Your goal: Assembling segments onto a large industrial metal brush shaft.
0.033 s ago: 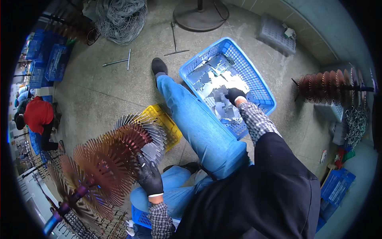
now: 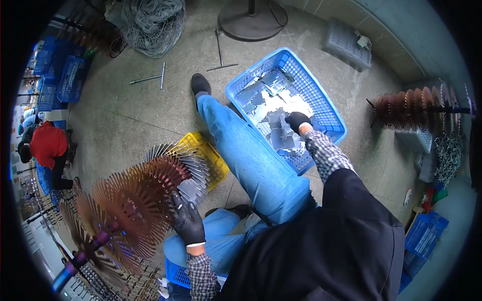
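My right hand (image 2: pixel 298 122), in a black glove, reaches into a blue plastic basket (image 2: pixel 329 103) of loose, thin metal plates (image 2: pixel 276 103). Its fingers are curled down at the plates; whatever they grip is hidden. My left hand (image 2: pixel 188 220), also black-gloved, rests with fingers stretched out against the near side of a rack (image 2: pixel 133 203) ringed with rows of reddish-brown fins. Silvery plates (image 2: pixel 191 189) fan out around the end of that rack, just beyond my left fingertips.
Below the silvery plates sits a yellow crate (image 2: pixel 213 165). Two T-shaped metal tools (image 2: pixel 162 75) lie on the floor near a wire bundle (image 2: pixel 153 25) and a round stand base (image 2: pixel 253 22). Another finned rack (image 2: pixel 416 110) is at the right. A person in red (image 2: pixel 47 145) bends at far left.
My right hand shows almost no movement over the plates, and my left hand stays at the rack. The view has shifted very slightly.
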`<act>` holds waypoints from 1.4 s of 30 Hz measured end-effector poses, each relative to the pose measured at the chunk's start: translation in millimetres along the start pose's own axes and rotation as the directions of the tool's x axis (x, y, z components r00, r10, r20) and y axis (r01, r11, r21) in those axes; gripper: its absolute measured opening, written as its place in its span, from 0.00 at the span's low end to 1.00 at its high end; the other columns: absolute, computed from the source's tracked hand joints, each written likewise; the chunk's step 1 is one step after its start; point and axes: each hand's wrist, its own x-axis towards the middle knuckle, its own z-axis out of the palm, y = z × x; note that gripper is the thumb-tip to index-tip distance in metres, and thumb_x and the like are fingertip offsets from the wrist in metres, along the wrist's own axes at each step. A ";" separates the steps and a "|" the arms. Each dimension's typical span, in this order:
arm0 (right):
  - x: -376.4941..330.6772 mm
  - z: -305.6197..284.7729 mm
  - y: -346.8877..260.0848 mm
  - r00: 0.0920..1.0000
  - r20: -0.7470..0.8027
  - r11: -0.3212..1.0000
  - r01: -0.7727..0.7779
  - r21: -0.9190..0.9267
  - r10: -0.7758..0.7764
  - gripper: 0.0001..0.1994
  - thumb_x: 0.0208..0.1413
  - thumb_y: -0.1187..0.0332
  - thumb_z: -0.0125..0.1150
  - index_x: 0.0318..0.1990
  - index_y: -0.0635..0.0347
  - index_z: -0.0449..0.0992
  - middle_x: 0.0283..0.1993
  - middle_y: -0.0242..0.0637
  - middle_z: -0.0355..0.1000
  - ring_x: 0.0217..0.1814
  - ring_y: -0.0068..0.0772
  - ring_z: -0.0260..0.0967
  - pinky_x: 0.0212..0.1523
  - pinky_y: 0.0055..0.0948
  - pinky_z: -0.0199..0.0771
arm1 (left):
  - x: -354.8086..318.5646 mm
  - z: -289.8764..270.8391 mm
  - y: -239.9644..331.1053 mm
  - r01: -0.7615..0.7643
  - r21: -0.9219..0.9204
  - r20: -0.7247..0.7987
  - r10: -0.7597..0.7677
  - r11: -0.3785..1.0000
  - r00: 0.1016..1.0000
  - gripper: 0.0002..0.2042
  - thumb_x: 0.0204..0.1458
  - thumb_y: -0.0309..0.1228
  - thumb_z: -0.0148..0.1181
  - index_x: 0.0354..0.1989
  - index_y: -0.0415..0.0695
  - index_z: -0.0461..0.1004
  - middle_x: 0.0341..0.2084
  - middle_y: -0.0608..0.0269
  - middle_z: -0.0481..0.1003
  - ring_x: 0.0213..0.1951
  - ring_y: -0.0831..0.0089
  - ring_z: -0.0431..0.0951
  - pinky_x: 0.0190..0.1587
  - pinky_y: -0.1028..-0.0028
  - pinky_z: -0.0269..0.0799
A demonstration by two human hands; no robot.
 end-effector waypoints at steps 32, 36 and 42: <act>-198.0 -224.4 -382.0 0.611 0.464 0.697 0.212 0.685 -0.642 0.21 0.67 0.47 0.65 0.43 0.60 0.86 0.31 0.30 0.81 0.26 0.19 0.70 0.31 0.22 0.72 | -62.5 -15.4 7.2 -0.199 -0.653 -0.070 0.203 0.731 0.977 0.17 0.64 0.20 0.55 0.61 0.40 0.73 0.55 0.56 0.74 0.51 0.67 0.77 0.55 0.72 0.73; -176.7 -225.4 -409.0 0.829 0.351 0.702 0.070 0.709 -0.437 0.21 0.69 0.47 0.61 0.39 0.58 0.85 0.29 0.30 0.79 0.26 0.21 0.69 0.30 0.24 0.71 | -52.9 -8.1 1.7 -0.126 -0.581 -0.165 0.035 0.804 0.986 0.22 0.62 0.22 0.58 0.66 0.41 0.71 0.63 0.51 0.71 0.60 0.57 0.75 0.65 0.62 0.69; -94.5 -120.8 -418.9 0.849 0.164 0.539 0.160 0.827 -0.503 0.22 0.71 0.50 0.60 0.44 0.65 0.84 0.35 0.37 0.81 0.31 0.26 0.71 0.33 0.26 0.73 | -53.1 -6.8 -0.1 -0.119 -0.158 -0.168 0.092 0.980 0.981 0.26 0.63 0.28 0.60 0.71 0.42 0.68 0.70 0.46 0.66 0.68 0.46 0.68 0.72 0.53 0.60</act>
